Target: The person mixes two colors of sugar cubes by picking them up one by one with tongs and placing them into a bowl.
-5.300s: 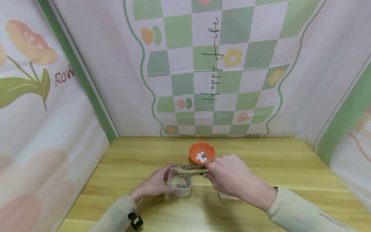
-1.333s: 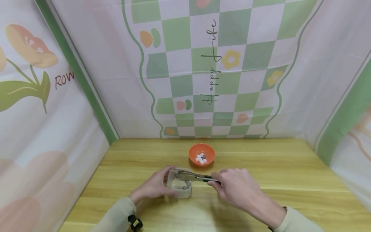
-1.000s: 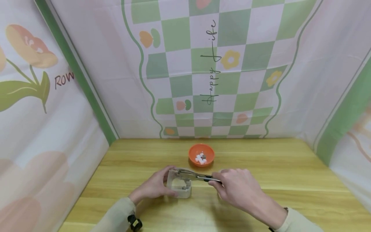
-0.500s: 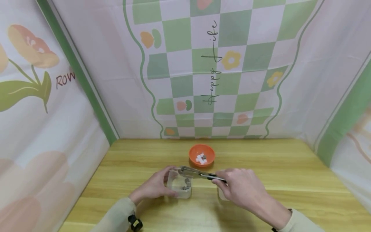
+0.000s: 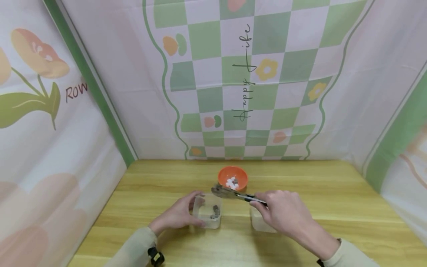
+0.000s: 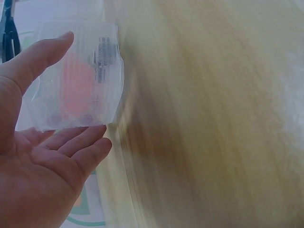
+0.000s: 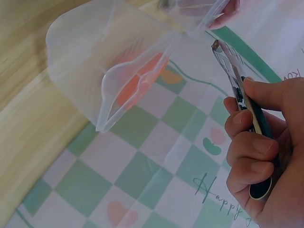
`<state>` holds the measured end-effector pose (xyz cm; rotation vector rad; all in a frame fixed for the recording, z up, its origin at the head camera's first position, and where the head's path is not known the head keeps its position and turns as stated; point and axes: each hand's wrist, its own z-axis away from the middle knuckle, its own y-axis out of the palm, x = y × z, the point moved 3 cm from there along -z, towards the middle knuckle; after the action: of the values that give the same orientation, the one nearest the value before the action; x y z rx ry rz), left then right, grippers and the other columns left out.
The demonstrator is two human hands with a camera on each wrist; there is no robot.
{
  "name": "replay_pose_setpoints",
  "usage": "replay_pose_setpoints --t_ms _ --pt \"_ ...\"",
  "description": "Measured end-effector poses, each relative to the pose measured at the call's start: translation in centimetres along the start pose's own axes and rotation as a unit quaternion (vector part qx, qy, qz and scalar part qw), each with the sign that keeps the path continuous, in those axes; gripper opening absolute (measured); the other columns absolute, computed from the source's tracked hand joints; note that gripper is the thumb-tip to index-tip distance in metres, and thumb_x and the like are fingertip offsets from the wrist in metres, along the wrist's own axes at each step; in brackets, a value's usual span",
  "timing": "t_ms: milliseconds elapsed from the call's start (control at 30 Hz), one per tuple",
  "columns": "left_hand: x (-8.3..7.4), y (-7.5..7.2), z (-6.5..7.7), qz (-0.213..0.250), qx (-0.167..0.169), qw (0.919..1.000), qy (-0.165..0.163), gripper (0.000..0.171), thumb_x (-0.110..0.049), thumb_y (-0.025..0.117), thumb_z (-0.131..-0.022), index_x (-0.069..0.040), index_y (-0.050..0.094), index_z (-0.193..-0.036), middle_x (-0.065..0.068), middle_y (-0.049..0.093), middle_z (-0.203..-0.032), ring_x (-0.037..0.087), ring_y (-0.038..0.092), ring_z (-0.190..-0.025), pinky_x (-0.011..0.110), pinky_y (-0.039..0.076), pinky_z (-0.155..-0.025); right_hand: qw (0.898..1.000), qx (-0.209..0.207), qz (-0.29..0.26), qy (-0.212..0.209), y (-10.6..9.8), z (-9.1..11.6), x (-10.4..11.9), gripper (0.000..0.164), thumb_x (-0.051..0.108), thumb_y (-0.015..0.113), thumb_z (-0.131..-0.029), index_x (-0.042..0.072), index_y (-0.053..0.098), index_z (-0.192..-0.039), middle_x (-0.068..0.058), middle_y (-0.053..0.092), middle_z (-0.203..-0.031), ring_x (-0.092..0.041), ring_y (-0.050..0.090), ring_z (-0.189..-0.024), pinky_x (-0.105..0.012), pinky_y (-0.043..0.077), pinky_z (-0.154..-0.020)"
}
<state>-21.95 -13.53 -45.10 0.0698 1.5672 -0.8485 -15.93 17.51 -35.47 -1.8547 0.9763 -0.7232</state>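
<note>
My left hand (image 5: 178, 212) holds a clear plastic container (image 5: 207, 221) on the table, thumb on the near side and fingers at the far side. Several small dark brown cubes (image 5: 216, 211) lie inside it. My right hand (image 5: 287, 213) grips metal tongs (image 5: 241, 196) with black handles. The tongs' tips are together above the container's far right rim, close to the orange bowl (image 5: 245, 177). In the right wrist view a small brownish piece (image 7: 216, 44) shows at the tips. The bowl contains several white cubes (image 5: 231, 182) and some dark brown.
A second translucent container (image 5: 261, 222) stands on the wooden table (image 5: 166, 174), partly hidden under my right hand. A patterned cloth (image 5: 240, 92) hangs behind the table's back edge. Another cloth (image 5: 40, 148) covers the left side.
The tongs were spread in the container earlier, then came together. They have risen out of it, rightward and toward the bowl. My left hand has kept its hold on the container.
</note>
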Motion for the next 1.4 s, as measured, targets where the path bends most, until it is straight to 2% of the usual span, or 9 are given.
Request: replay_pose_setpoints --t_ms 200,400,467,633,900,1000,1200,1400 --pt "0.2 0.0 0.0 0.008 0.0 1.0 -0.001 0.101 -0.017 0.094 -0.079 -0.004 0.036 -0.16 0.018 0.057 -0.147 0.038 0.057 -0.132 0.055 0.049 -0.109 1.0 -0.001 0.008 0.007 0.0 -0.1 -0.6 0.02 0.037 0.077 -0.097 0.025 0.072 -0.082 0.017 0.041 -0.058 0.0 0.031 -0.048 -0.022 0.027 -0.038" --pt "0.3 0.0 0.0 0.007 0.0 1.0 -0.004 0.101 -0.017 0.094 -0.08 -0.004 0.035 -0.161 0.018 0.056 -0.148 0.038 0.056 -0.134 0.055 0.047 -0.111 1.0 0.001 0.012 0.022 0.2 -0.4 -1.6 0.018 0.037 0.077 -0.097 0.021 0.079 -0.09 0.015 0.047 -0.058 -0.001 0.032 -0.046 -0.023 0.029 -0.037" --pt "0.3 0.1 -0.1 0.007 -0.001 1.0 -0.003 0.101 -0.017 0.094 -0.079 -0.004 0.035 -0.16 0.018 0.057 -0.148 0.038 0.056 -0.133 0.055 0.047 -0.111 1.0 0.006 0.012 0.027 0.3 -0.6 -1.9 0.019 0.037 0.076 -0.098 0.02 0.081 -0.094 0.015 0.045 -0.056 -0.001 0.03 -0.045 -0.024 0.028 -0.036" --pt "0.3 0.1 -0.1 0.013 -0.001 0.9999 0.0 0.102 -0.016 0.095 -0.078 -0.004 0.036 -0.16 0.018 0.058 -0.146 0.037 0.057 -0.132 0.054 0.049 -0.109 0.999 0.011 0.016 0.035 0.5 -1.0 -2.8 0.02 0.035 0.076 -0.098 0.018 0.078 -0.089 0.013 0.038 -0.053 -0.002 0.028 -0.044 -0.024 0.026 -0.036" --pt "0.2 0.1 0.0 0.007 -0.003 1.0 0.002 0.101 -0.015 0.095 -0.077 -0.005 0.037 -0.16 0.018 0.057 -0.147 0.038 0.057 -0.132 0.057 0.048 -0.109 0.998 0.033 0.011 0.053 0.8 -1.6 -3.9 0.02 0.036 0.075 -0.1 0.018 0.079 -0.092 0.011 0.049 -0.059 -0.005 0.033 -0.044 -0.025 0.028 -0.038" --pt "0.2 0.0 0.0 0.004 -0.003 1.0 0.003 0.1 -0.015 0.095 -0.078 -0.005 0.038 -0.159 0.018 0.058 -0.146 0.038 0.057 -0.132 0.056 0.048 -0.11 0.998 0.033 0.017 0.05 0.9 -1.9 -4.0 0.02 0.035 0.074 -0.1 0.019 0.076 -0.087 0.012 0.048 -0.059 -0.005 0.033 -0.045 -0.026 0.028 -0.039" --pt "0.3 0.1 -0.1 0.012 0.001 0.9999 0.003 0.097 -0.015 0.094 -0.08 -0.004 0.038 -0.158 0.017 0.058 -0.145 0.037 0.057 -0.132 0.053 0.049 -0.109 0.998 0.046 0.026 0.045 1.1 -2.5 -3.9 0.035 0.035 0.073 -0.101 0.024 0.057 -0.072 0.01 0.04 -0.055 -0.007 0.033 -0.045 -0.026 0.027 -0.04" --pt "0.3 0.1 -0.2 0.015 0.002 0.9999 0.005 0.099 -0.015 0.094 -0.079 -0.004 0.038 -0.159 0.018 0.058 -0.146 0.037 0.057 -0.132 0.053 0.05 -0.108 0.997 0.05 0.028 0.051 1.1 -3.2 -3.9 0.039 0.033 0.073 -0.101 0.023 0.052 -0.069 0.008 0.039 -0.054 -0.008 0.035 -0.045 -0.026 0.028 -0.04"
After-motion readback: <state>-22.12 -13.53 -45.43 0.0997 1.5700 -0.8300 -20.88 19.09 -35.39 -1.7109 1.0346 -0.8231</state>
